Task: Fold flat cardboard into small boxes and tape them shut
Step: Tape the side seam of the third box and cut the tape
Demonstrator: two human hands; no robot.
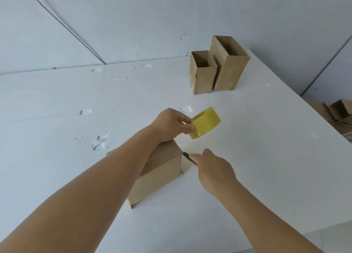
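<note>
A small brown cardboard box (160,173) lies on the white table (57,138), partly hidden under my left forearm. My left hand (171,125) grips a yellow roll of tape (206,122) just above and beyond the box. A clear strip of tape runs from the roll down to the box's far end. My right hand (213,167) holds a thin dark blade (187,157) against that strip, right beside the box's end.
Two open-topped cardboard boxes (219,69) stand upright at the back right of the table. Flat cardboard pieces (335,111) lie off the table's right edge. Small dents and torn spots (100,143) mark the white surface. A wall rises behind.
</note>
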